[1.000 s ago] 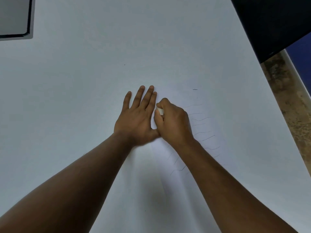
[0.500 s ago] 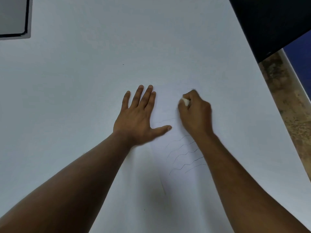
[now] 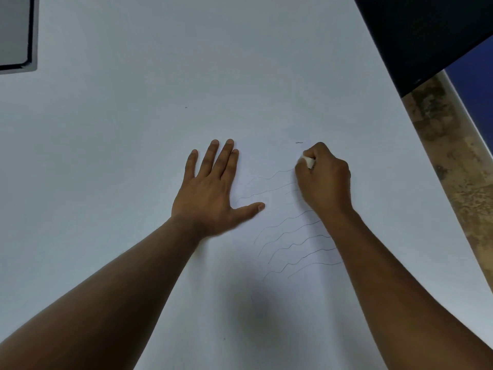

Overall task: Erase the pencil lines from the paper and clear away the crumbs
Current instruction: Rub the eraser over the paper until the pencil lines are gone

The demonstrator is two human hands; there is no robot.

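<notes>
Looking down from the head view, we are seeing a large white paper (image 3: 240, 76) covering most of the desk (image 3: 453, 161), whose mottled brown surface is showing only as a strip along the right side. The left hand (image 3: 210, 190) is lying flat on the paper, palm down, with the four fingers straight and close together and the thumb spread out to the right. The right hand (image 3: 324, 178) is curling its fingers round a small white eraser (image 3: 308, 162), pinching it so that only its upper end is showing at the fingertips; the eraser is sitting at the top right of the drawing, and we cannot tell whether its lower face is touching the sheet. We are counting several wavy pencil lines (image 3: 290, 233) running between the two hands and down toward the right forearm; the upper ones near the thumb are looking fainter than the lower ones. A short dark mark (image 3: 299, 142) is lying just above the right hand, apart from the lines. A tiny dark speck (image 3: 186, 107) is sitting well above the left hand. A dark flat object (image 3: 426, 33) is overlapping the upper right corner, and a grey panel with a dark border (image 3: 16, 33) is showing at the upper left edge
</notes>
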